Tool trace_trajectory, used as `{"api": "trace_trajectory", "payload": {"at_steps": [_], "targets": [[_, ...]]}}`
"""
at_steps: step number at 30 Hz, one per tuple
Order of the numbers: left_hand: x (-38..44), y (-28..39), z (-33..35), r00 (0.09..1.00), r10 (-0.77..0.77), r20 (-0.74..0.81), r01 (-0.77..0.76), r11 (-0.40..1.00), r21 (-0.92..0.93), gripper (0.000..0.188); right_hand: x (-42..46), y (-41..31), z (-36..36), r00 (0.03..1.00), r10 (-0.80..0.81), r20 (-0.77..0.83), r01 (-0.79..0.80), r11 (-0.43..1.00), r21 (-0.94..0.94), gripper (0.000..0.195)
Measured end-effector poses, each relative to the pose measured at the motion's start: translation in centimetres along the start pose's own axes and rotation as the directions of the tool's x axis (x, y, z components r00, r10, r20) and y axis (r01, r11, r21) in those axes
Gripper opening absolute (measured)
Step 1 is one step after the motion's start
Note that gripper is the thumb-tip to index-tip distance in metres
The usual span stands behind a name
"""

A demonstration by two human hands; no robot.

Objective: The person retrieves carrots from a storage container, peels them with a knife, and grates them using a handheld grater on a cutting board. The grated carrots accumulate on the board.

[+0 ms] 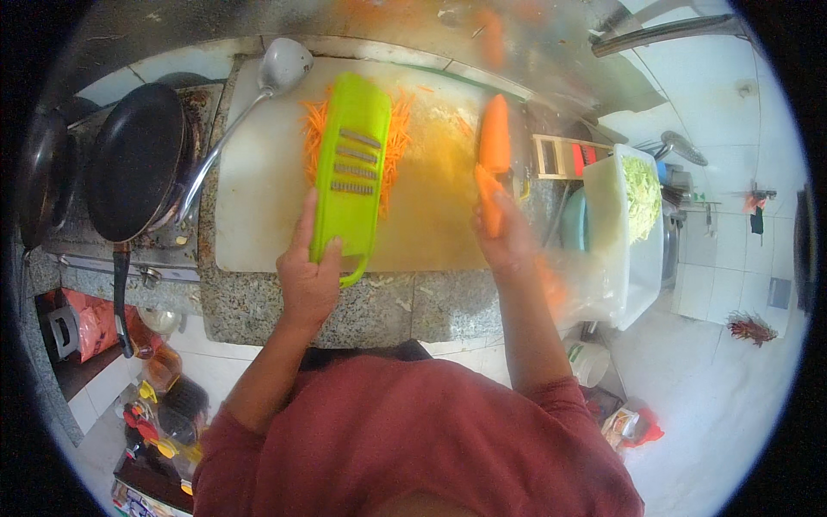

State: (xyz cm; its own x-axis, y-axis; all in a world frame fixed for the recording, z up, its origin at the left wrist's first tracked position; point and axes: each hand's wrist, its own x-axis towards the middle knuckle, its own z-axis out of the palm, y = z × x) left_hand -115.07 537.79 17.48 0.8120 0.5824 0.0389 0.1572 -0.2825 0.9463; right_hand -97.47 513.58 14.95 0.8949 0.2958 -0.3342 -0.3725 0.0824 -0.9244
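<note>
My left hand [307,278] grips the lower end of a lime-green grater [354,210] with several metal blade rows. The grater lies lengthwise over a heap of shredded carrot [397,142], which shows on both sides of it. Beneath is a white cutting board [255,200], wet and tinged orange near the middle. In my right hand [509,239], near the board's right side, is a piece of peeled carrot [490,203]. Just beyond its tip sits a thicker carrot piece [495,132]; whether the two touch I cannot tell.
A metal wok ladle [284,64] leans across the board's left edge. Left of it, a black frying pan [136,161] rests on the stove, its handle jutting forward. At right stand a white tub [646,271] with shredded cabbage [641,194] and a wooden-framed slicer [550,157]. Granite counter [258,313] borders the board.
</note>
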Motion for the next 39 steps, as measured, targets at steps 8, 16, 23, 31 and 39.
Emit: {"api": "trace_trajectory", "payload": {"at_steps": [8, 16, 23, 31, 39], "targets": [[-0.4, -0.1, 2.1, 0.999, 0.002, 0.043, 0.009, 0.968, -0.249, 0.060, 0.9, 2.9, -1.0, 0.973, -0.227, 0.035, 0.223, 0.899, -0.377, 0.037], [-1.0, -1.4, 7.9, 0.933, -0.219, 0.284, 0.289, 0.928, -0.234, 0.061, -3.2, 0.1, 6.2, 0.960, -0.245, -0.136, 0.128, 0.816, -0.563, 0.018], [-2.0, -1.2, 8.6, 0.969, -0.156, 0.193, 0.201, 0.949, -0.243, 0.061, -0.3, 2.4, 8.1, 0.880, -0.476, -0.002, 0.253, 0.471, -0.845, 0.026], [0.9, -1.6, 8.5, 0.952, -0.251, 0.176, 0.294, 0.913, -0.284, 0.061, 3.3, 2.4, 8.7, 0.795, -0.600, 0.094, 0.471, 0.512, -0.718, 0.012], [0.0, -0.4, 8.7, 0.912, -0.327, 0.250, 0.396, 0.861, -0.320, 0.064, 4.0, 2.9, 7.8, 0.682, -0.684, 0.259, 0.560, 0.261, -0.786, 0.012]]}}
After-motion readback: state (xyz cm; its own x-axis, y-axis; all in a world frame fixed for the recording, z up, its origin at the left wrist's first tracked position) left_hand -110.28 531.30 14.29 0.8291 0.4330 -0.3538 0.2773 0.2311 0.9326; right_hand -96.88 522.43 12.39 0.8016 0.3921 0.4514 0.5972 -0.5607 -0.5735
